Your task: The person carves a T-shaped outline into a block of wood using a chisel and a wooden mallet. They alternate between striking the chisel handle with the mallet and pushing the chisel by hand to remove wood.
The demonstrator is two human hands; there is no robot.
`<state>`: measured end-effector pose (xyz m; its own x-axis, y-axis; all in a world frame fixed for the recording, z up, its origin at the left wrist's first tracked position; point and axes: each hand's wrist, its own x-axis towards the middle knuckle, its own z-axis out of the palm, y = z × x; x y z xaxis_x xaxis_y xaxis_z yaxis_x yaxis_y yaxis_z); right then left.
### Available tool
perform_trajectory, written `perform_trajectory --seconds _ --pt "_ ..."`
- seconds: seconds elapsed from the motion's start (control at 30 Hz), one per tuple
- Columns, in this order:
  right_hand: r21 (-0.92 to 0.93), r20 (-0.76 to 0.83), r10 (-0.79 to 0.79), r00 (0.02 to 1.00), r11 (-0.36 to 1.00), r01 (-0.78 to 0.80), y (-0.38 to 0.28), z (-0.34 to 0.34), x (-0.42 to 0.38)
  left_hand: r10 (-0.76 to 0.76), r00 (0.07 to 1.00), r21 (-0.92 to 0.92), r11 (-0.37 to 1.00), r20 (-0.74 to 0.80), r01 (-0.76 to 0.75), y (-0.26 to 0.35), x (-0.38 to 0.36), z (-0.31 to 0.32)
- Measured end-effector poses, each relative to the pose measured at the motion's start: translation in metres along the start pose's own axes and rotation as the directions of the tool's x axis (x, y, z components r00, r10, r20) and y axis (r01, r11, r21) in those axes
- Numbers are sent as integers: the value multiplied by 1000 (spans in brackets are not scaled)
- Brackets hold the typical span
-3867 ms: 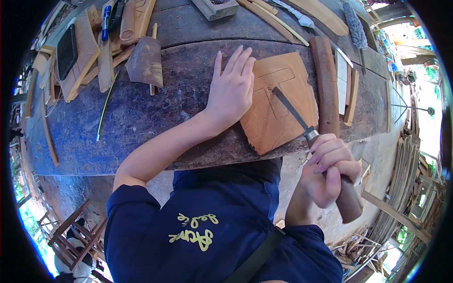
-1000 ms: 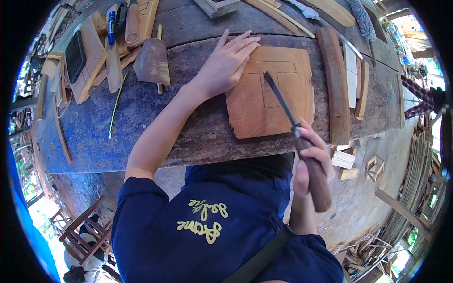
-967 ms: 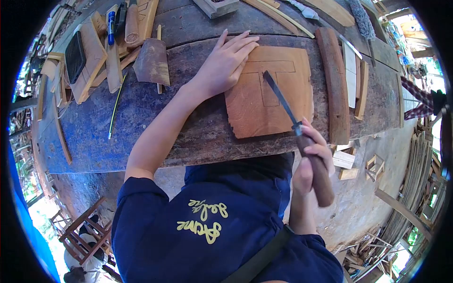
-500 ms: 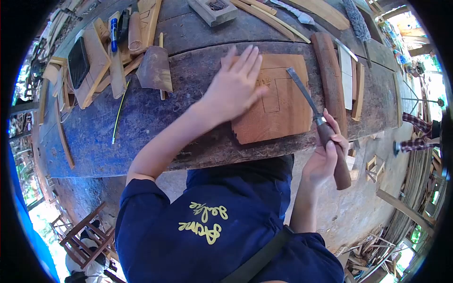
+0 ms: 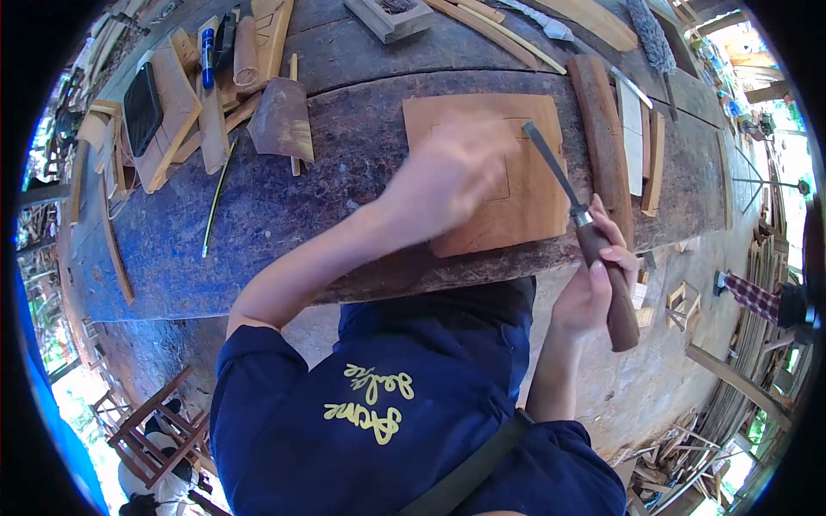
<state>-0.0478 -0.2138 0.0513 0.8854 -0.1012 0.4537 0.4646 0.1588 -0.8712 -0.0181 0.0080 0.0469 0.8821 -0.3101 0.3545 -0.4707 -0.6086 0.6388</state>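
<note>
A flat wooden board with pencilled lines lies on the workbench near its front edge. Over the board's upper middle is my left hand, smeared by motion, covering part of the lines. My right hand is wrapped round the wooden handle of a chisel. The chisel tilts up and to the left, its blade overlapping the board's right side in this view. Just right of the board lies a long rounded wooden mallet.
Left on the workbench are a pencil, a sandpaper sheet, a blue marker, a phone and wood pieces. A sharpening stone box is at the back. A person's checked sleeve shows far right.
My left hand was spread flat on the board; now it has moved slightly right and is blurred, its fingers drawn in. The chisel has barely moved in my right hand.
</note>
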Motion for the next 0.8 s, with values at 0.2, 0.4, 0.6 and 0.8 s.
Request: perform_trajectory --seconds 0.2,0.4,0.6,0.8 --pt "157 37 -153 987 977 146 -22 13 26 -159 960 414 877 -232 245 -37 -5 19" --pt "353 219 -393 893 885 303 -45 20 61 -161 949 359 898 -270 255 -41 -6 20" --pt "474 299 -467 832 830 295 -40 46 81 -158 924 302 914 -349 270 -42 -6 20" --pt "305 504 -261 823 946 114 -32 53 92 -145 919 321 907 -368 271 -43 -6 20"
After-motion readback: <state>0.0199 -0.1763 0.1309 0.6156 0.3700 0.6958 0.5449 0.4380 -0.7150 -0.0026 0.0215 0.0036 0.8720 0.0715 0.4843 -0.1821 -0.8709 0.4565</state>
